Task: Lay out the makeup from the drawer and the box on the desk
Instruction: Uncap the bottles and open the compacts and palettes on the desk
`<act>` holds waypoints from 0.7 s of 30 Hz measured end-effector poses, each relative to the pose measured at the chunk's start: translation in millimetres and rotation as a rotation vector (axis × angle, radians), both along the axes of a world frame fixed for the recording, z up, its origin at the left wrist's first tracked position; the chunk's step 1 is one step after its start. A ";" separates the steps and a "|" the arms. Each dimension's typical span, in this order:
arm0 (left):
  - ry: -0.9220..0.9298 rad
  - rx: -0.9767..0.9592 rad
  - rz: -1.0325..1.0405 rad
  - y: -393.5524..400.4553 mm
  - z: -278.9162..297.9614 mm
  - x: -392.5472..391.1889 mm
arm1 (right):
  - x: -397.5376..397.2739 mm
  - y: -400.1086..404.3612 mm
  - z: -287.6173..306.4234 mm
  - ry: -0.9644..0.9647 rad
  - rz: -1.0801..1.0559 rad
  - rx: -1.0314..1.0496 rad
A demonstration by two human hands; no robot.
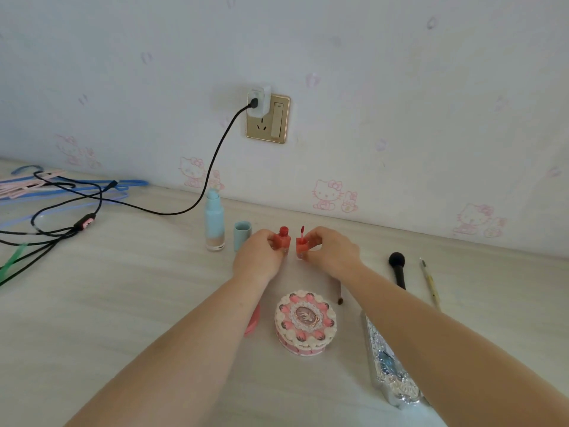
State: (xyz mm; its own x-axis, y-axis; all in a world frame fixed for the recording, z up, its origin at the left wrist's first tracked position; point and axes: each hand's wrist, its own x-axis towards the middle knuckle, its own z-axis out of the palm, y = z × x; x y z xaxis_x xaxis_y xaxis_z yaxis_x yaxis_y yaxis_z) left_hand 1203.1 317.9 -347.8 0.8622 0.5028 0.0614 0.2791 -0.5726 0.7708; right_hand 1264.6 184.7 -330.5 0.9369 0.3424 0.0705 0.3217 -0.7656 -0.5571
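My left hand [257, 257] grips a small red lip-gloss bottle [282, 238] with its neck open, standing on the desk. My right hand [331, 252] holds the bottle's red cap [302, 244], its applicator wand pointing up, just right of the bottle. A pale blue foundation bottle [214, 221] stands uncapped to the left, and its blue cap [242, 235] sits beside it. A round cake-shaped compact [305, 322] lies between my forearms. A pink item [254, 323] shows partly under my left forearm. A silver ornate case [389, 369] lies under my right forearm.
A black-headed brush [398, 269] and a thin yellow brush [430, 283] lie at right; a small brush tip [340, 298] shows by my right wrist. Black cables [61, 223] and blue hangers [92, 189] cover the desk's left. A charger [260, 101] sits in the wall socket.
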 end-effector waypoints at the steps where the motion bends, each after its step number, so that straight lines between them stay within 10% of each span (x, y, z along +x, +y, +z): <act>1: 0.007 0.008 0.000 0.0 -0.5 0.0 | -0.3 -0.1 -1.2 -0.003 0.004 -0.010; 21: -0.034 -0.097 -0.105 16.7 24.0 -37.9 | -3.4 -61.5 39.1 0.093 0.019 0.144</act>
State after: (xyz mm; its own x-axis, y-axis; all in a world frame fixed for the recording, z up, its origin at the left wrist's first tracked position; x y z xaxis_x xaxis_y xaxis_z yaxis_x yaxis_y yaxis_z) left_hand 1165.1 334.6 -323.8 0.9087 0.4147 0.0471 0.1941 -0.5198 0.8320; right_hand 1261.2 123.2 -291.4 0.9349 0.3532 0.0333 0.2776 -0.6699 -0.6886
